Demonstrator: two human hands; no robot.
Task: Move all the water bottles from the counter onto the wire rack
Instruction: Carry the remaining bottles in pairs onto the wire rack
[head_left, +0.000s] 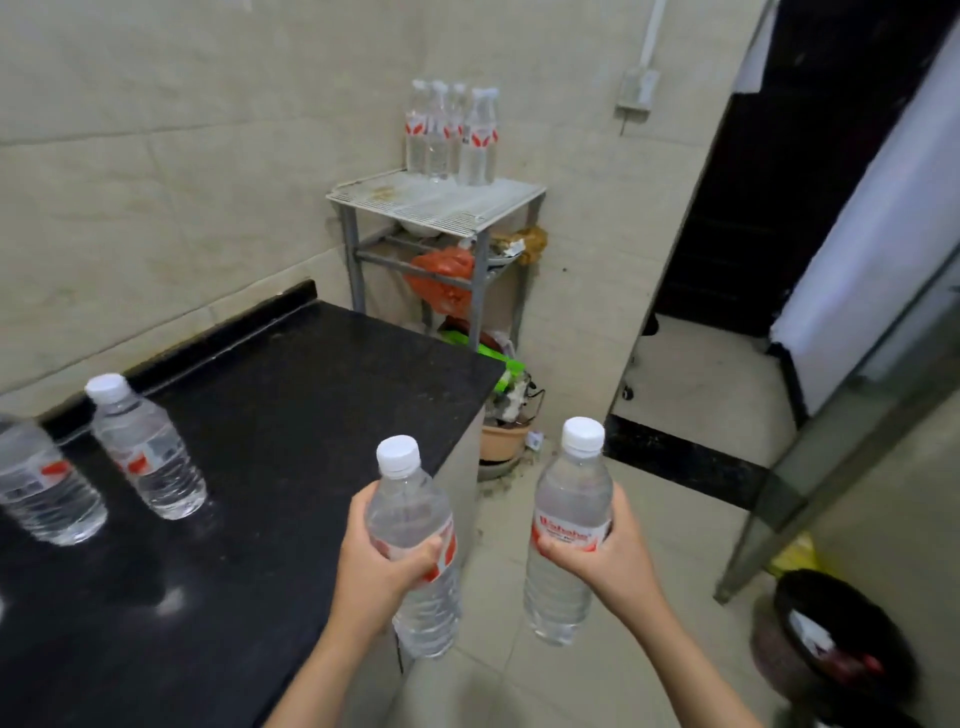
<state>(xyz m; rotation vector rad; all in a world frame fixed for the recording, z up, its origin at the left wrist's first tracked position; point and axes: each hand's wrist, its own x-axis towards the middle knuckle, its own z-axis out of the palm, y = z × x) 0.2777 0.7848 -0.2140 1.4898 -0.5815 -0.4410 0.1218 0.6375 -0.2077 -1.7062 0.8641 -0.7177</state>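
My left hand (376, 564) grips a clear water bottle (415, 551) with a white cap, held upright over the counter's right edge. Beside it, my right hand (597, 558) holds a second bottle (566, 530) with a red label above the floor. Two more bottles stand on the black counter (291, 415) at the left: one (148, 457) near the back edge and one (44, 488) cut off by the frame. Several bottles (452, 135) stand together at the back of the white wire rack (431, 205) in the corner ahead.
The rack's lower shelves hold a bowl and an orange bag (441, 273). Pots and clutter (506, 415) sit on the floor between counter and rack. A dark doorway (769, 208) opens at the right. A black bin (836, 639) stands at lower right.
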